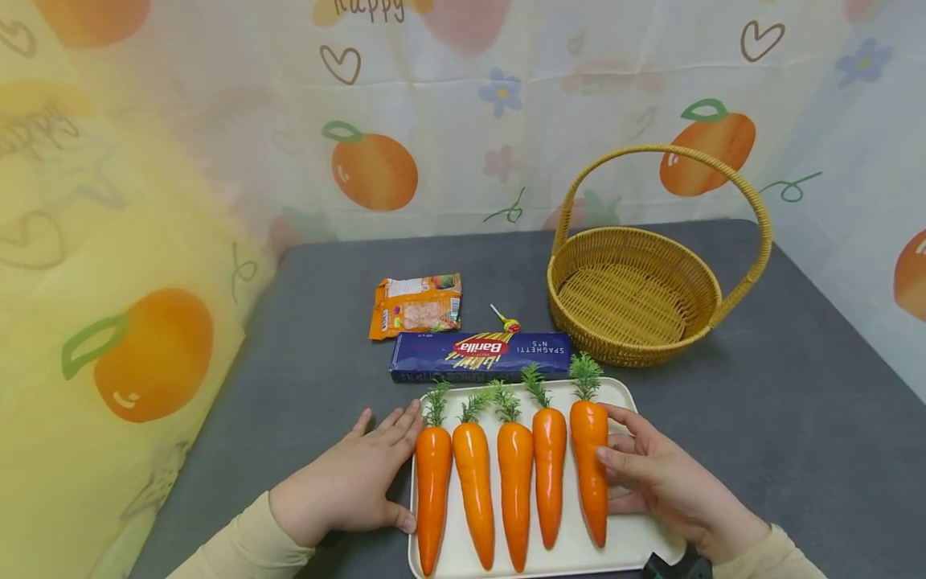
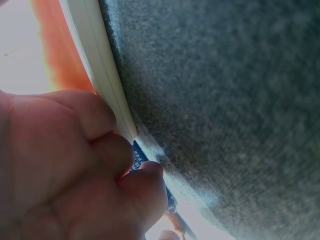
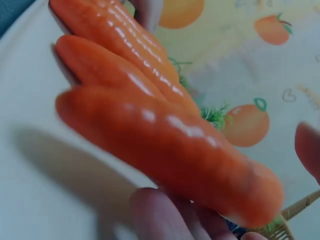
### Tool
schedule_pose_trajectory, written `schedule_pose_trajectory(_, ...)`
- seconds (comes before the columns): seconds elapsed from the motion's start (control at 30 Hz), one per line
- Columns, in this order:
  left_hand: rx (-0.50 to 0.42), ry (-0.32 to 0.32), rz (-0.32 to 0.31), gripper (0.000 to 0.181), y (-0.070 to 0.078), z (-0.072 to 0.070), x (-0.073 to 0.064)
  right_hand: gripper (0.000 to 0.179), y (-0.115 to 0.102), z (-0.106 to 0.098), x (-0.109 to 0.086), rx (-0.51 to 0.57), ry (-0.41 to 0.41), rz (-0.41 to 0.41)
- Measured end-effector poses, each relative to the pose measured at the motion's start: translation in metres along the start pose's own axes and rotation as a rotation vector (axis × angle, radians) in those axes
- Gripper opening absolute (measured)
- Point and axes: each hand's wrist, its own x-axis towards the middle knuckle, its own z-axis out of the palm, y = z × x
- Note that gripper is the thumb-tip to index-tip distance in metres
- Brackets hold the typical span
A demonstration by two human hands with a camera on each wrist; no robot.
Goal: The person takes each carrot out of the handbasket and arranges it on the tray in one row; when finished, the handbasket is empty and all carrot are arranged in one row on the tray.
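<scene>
Several orange carrots with green tops lie roughly side by side on a cream tray. At its right end, my right hand holds the rightmost carrot, with fingers along its right side and the thumb tip over it. The right wrist view shows those fingers under the carrot, with a shadow on the tray below. My left hand rests at the tray's left edge, fingers extended beside the leftmost carrot. Up close in the left wrist view, its fingers are at the tray rim.
Behind the tray lies a blue spaghetti box, carrot tops reaching its front edge. Past it are a lollipop and an orange snack packet. A wicker basket with a tall handle stands back right. Printed curtains border the grey table.
</scene>
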Motion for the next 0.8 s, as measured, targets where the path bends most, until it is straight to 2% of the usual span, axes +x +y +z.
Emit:
schedule_pose_trajectory(0.1,-0.001,0.001,0.000,0.135,-0.001,0.000,0.000,0.094,0.001,0.004,-0.002,-0.060,-0.004,-0.010)
schedule_pose_trajectory(0.23,-0.002,0.005,-0.003,0.135,-0.001,0.001,0.000,0.093,0.002,0.008,-0.003,-0.112,0.011,-0.026)
schedule_pose_trajectory(0.47,-0.007,0.003,-0.017,0.135,0.000,0.002,-0.001,0.088,-0.004,0.011,-0.003,-0.228,0.164,0.021)
schedule_pose_trajectory(0.67,-0.014,-0.010,-0.012,0.134,-0.002,0.004,0.003,0.081,-0.012,0.001,-0.010,-0.303,0.196,-0.002)
schedule_pose_trajectory(0.8,-0.040,-0.008,0.033,0.133,-0.008,0.009,0.006,0.079,-0.026,-0.010,-0.016,-0.393,0.225,-0.058)
